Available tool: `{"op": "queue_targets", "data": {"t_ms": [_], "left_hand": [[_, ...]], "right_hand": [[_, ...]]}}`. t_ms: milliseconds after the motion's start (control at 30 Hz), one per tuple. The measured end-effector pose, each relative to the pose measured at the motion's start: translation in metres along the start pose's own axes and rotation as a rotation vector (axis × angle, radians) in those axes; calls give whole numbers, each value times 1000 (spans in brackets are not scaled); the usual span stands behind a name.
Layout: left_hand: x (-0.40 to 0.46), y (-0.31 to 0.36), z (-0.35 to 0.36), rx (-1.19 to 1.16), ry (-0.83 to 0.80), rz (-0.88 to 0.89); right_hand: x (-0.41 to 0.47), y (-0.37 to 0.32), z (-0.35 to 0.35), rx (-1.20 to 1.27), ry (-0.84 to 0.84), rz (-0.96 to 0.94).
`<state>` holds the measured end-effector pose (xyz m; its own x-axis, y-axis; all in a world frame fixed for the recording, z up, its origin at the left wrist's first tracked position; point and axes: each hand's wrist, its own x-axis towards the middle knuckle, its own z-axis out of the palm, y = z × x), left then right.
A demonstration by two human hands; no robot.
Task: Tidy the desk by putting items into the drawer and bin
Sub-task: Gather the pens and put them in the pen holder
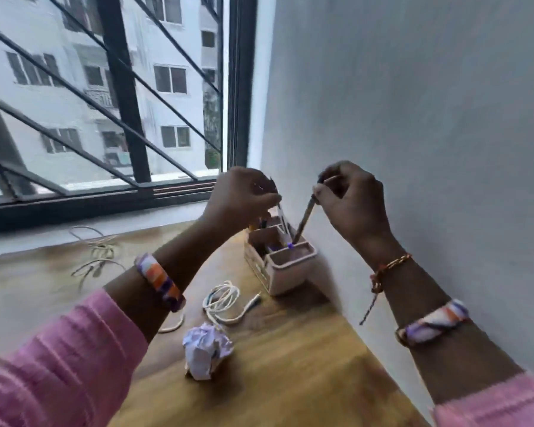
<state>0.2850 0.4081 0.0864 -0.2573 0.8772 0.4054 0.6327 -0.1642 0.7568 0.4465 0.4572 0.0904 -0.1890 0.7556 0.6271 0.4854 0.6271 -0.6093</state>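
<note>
The chief risk here is the pale pink plastic compartmented desk organiser (pixel 279 261) tipping or sliding on the wooden bench (pixel 290 365): it sits at the far corner against the grey wall (pixel 413 118), and both hands work above it at once, so a pen catching on a divider could drag the whole holder over and spill its contents. The right hand (pixel 350 204) has its fingers curled round the upper end of a dark slender pen (pixel 304 218), pinched tight, with the pen's tip down inside a middle compartment; a slanted pull might snag it there. The left hand (pixel 244 197) is likewise clenched around something thin and pale that rises from the rear compartment, but motion blur keeps me from saying what it is. A second hazard, in my judgement, is the forearms sweeping the loose things below them: a crumpled ball of white paper (pixel 207 349) lies near the bench's front, a coiled white cable (pixel 224 300) lies just beside the organiser, and another tangled pale cord (pixel 96 257) lies well apart by the barred window (pixel 105 103). Neither drawer nor bin is in view.
</note>
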Motion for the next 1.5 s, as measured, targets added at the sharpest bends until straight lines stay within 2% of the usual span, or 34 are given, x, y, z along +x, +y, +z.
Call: {"op": "queue_targets", "data": {"t_ms": [133, 267, 500, 667, 933, 1133, 1300, 1400, 1500], "left_hand": [[11, -7, 33, 182, -11, 8], [8, -16, 48, 238, -30, -40], [-11, -26, 12, 272, -33, -5], [-43, -51, -59, 277, 20, -84], [-134, -109, -194, 343, 138, -304], [-251, -152, -331, 445, 345, -582], [-330, -180, -416, 433, 461, -727], [-370, -197, -459, 510, 483, -848], [-393, -217, -484, 593, 415, -951]], "right_hand": [[-4, 26, 7, -38, -33, 51], [-10, 38, 22, -58, -104, 97], [-11, 11, 46, -54, -158, 0], [-24, -42, 92, 65, -237, -100], [-78, -145, 184, 238, -490, -242], [-151, -270, 272, 410, -741, -384], [-216, -353, 336, 492, -961, -442], [-257, -395, 376, 471, -1097, -484], [-287, -419, 412, 349, -1205, -496]]}}
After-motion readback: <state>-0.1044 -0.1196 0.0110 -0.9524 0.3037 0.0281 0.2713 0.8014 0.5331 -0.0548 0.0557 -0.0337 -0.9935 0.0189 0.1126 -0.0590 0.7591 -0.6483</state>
